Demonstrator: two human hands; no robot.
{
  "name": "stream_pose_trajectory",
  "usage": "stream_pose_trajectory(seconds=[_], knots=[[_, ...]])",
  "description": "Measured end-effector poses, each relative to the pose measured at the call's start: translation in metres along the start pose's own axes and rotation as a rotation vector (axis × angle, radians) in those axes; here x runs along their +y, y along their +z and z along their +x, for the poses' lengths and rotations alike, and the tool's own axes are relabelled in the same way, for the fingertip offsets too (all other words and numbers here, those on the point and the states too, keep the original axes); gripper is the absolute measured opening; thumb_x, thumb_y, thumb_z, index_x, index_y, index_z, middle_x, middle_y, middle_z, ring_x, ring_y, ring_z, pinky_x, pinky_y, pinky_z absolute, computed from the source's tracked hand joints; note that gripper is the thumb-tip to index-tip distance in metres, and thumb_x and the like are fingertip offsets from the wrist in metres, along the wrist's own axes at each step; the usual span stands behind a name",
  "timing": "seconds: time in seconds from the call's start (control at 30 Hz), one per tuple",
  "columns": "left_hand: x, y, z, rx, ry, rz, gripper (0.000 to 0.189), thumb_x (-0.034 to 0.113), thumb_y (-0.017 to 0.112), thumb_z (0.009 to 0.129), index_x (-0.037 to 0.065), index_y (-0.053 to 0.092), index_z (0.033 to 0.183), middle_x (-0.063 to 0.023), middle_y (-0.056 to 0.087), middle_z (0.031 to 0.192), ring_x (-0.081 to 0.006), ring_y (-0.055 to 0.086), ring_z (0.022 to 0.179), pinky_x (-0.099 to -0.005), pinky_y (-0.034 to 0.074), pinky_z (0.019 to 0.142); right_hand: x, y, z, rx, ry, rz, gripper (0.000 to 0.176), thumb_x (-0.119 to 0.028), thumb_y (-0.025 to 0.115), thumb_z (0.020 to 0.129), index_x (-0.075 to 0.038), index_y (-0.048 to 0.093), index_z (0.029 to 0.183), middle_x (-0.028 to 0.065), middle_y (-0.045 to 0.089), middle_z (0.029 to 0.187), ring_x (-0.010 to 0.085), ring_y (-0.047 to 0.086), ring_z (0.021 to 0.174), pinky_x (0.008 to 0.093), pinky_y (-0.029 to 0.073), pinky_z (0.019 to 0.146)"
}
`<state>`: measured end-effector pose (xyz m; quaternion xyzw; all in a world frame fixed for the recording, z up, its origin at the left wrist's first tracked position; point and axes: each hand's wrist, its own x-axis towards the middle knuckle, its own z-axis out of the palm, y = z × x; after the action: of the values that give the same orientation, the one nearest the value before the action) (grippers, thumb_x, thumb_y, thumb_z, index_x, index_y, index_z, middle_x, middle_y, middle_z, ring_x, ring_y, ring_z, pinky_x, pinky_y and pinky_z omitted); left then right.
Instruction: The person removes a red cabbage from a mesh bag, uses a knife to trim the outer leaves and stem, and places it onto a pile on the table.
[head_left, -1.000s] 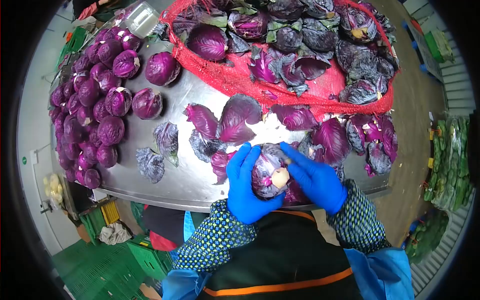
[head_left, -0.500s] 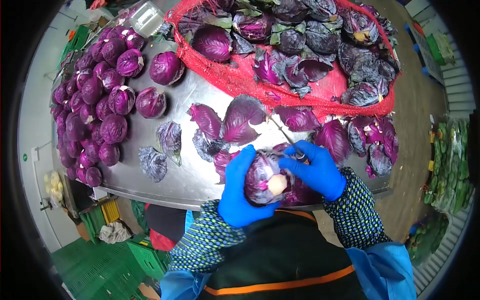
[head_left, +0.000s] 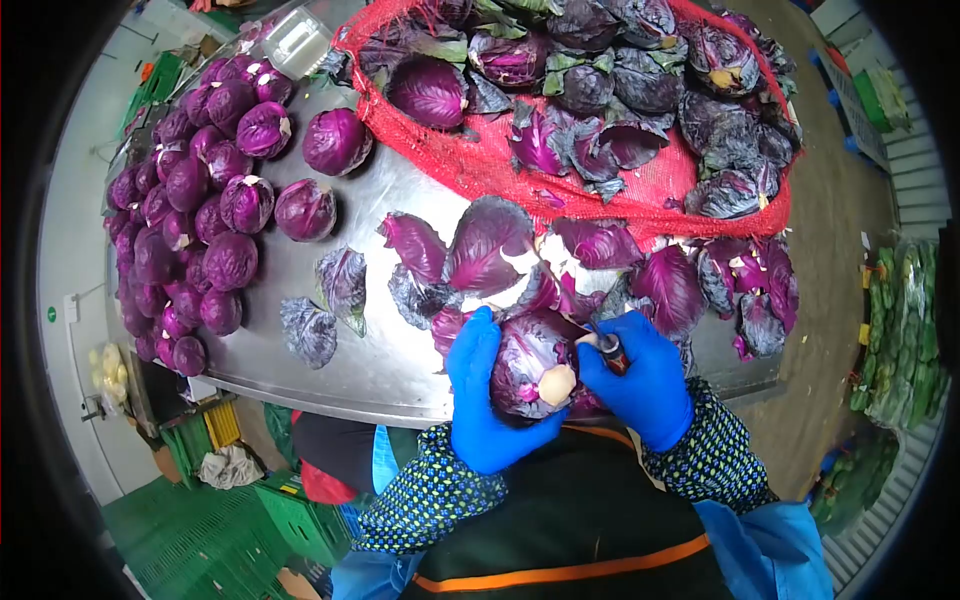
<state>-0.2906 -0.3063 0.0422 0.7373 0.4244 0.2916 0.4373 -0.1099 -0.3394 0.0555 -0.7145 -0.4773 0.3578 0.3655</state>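
A red cabbage (head_left: pixel 528 355) rests in my gloved left hand (head_left: pixel 485 400), its pale cut stem facing me. The fingers and thumb wrap around its left side and underside. My gloved right hand (head_left: pixel 645 380) grips a knife (head_left: pixel 613 352) by its dark handle, close to the cabbage's right side. Most of the blade is hidden or hard to make out. Loose purple outer leaves (head_left: pixel 490 245) lie on the steel table just beyond both hands.
Several trimmed cabbages (head_left: pixel 230 262) are heaped on the left of the metal table (head_left: pixel 380 375). A red mesh sack (head_left: pixel 450 165) at the back holds untrimmed cabbages (head_left: pixel 590 85). A clear plastic container (head_left: pixel 296 42) stands at the back left. Green crates (head_left: pixel 200 530) are below left.
The knife has swung down from over the leaves, and its handle now shows upright in my right hand. More leaf pieces show behind the cabbage. My left hand still holds it.
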Motion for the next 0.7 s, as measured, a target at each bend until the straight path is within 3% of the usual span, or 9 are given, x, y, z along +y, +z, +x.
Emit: stream_pose_trajectory(seconds=[0.1, 0.17, 0.23, 0.4, 0.43, 0.5, 0.57, 0.63, 0.7], knots=[[0.0, 0.0, -0.003, 0.064, -0.018, -0.175, 0.102, 0.014, 0.082, 0.057, -0.002, 0.022, 0.138, -0.0205, 0.031, 0.137, -0.0321, 0.036, 0.124, -0.0415, 0.032, 0.103, 0.026, 0.0, 0.008, 0.092, -0.027, -0.056, 0.017, -0.018, 0.068, 0.079, -0.005, 0.061, 0.085, 0.0055, 0.06, 0.071, 0.0172, 0.061, 0.062, 0.03, 0.049, 0.056], [0.0, -0.003, -0.008, 0.033, -0.16, -0.482, 0.11, 0.012, 0.08, 0.058, 0.001, 0.011, 0.142, -0.0189, 0.028, 0.138, -0.0296, 0.033, 0.126, -0.0409, 0.032, 0.103, 0.05, -0.005, 0.022, -0.026, 0.43, 0.4, 0.014, -0.018, 0.065, 0.082, -0.006, 0.061, 0.087, 0.0022, 0.06, 0.07, 0.0145, 0.06, 0.061, 0.0285, 0.046, 0.049], [-0.008, -0.005, -0.012, 0.074, -0.219, -0.621, 0.112, 0.011, 0.08, 0.059, 0.001, 0.006, 0.142, -0.0197, 0.023, 0.141, -0.0304, 0.032, 0.128, -0.0411, 0.031, 0.104, 0.068, -0.004, 0.035, -0.008, 0.529, 0.515, 0.017, -0.021, 0.063, 0.084, -0.007, 0.059, 0.093, 0.0016, 0.06, 0.075, 0.0134, 0.059, 0.063, 0.0268, 0.045, 0.049], [0.011, 0.004, -0.006, 0.186, 0.002, -0.247, 0.127, 0.014, 0.085, 0.054, 0.002, -0.005, 0.141, -0.0173, 0.02, 0.141, -0.0303, 0.03, 0.128, -0.0413, 0.031, 0.104, 0.025, -0.003, 0.002, -0.303, 0.759, 1.232, 0.046, -0.038, 0.053, 0.089, -0.013, 0.043, 0.126, 0.0029, 0.054, 0.091, 0.0125, 0.055, 0.074, 0.0239, 0.044, 0.048], [0.015, 0.01, -0.002, 0.247, -0.071, -0.649, 0.121, 0.014, 0.086, 0.054, 0.004, 0.004, 0.142, -0.0157, 0.029, 0.133, -0.0291, 0.038, 0.12, -0.0398, 0.036, 0.099, 0.062, 0.017, -0.012, -0.335, 0.826, 1.196, 0.054, -0.042, 0.053, 0.088, -0.015, 0.038, 0.133, 0.004, 0.053, 0.088, 0.0139, 0.055, 0.078, 0.0274, 0.048, 0.054], [0.006, -0.014, 0.009, 0.013, -0.06, -0.224, 0.099, 0.013, 0.085, 0.056, 0.005, 0.029, 0.136, -0.014, 0.038, 0.121, -0.0263, 0.044, 0.108, -0.0371, 0.041, 0.09, 0.059, 0.003, -0.012, -0.408, 0.735, 1.05, 0.058, -0.046, 0.045, 0.092, -0.011, 0.035, 0.136, 0.0105, 0.053, 0.124, 0.0253, 0.055, 0.107, 0.0404, 0.046, 0.093], [0.003, -0.021, 0.029, -0.004, -0.007, -0.131, 0.035, 0.01, 0.077, 0.069, 0.003, 0.055, 0.095, -0.0099, 0.051, 0.09, -0.0179, 0.052, 0.084, -0.0288, 0.043, 0.077, 0.062, 0.008, -0.009, -0.473, 0.611, 1.108, 0.056, -0.044, 0.047, 0.09, -0.011, 0.037, 0.135, 0.0119, 0.053, 0.119, 0.0226, 0.055, 0.104, 0.0382, 0.048, 0.087], [0.002, -0.032, 0.041, -0.064, -0.222, -0.269, 0.024, 0.013, 0.072, 0.077, 0.004, 0.053, 0.089, -0.005, 0.052, 0.077, -0.0143, 0.052, 0.073, -0.0262, 0.042, 0.071, 0.075, 0.02, -0.014, -0.532, 0.496, 1.177, 0.055, -0.041, 0.05, 0.089, -0.011, 0.039, 0.133, 0.0134, 0.054, 0.114, 0.0199, 0.055, 0.101, 0.036, 0.051, 0.081], [-0.011, -0.041, 0.066, -0.035, -0.613, -0.452, 0.018, 0.017, 0.068, 0.082, 0.007, 0.054, 0.089, -0.0002, 0.052, 0.072, -0.0112, 0.051, 0.067, -0.0253, 0.042, 0.065, 0.093, 0.03, -0.027, -0.582, 0.816, 1.456, 0.055, -0.038, 0.045, 0.091, -0.009, 0.035, 0.136, 0.0137, 0.044, 0.132, 0.0253, 0.05, 0.114, 0.0405, 0.041, 0.098]])
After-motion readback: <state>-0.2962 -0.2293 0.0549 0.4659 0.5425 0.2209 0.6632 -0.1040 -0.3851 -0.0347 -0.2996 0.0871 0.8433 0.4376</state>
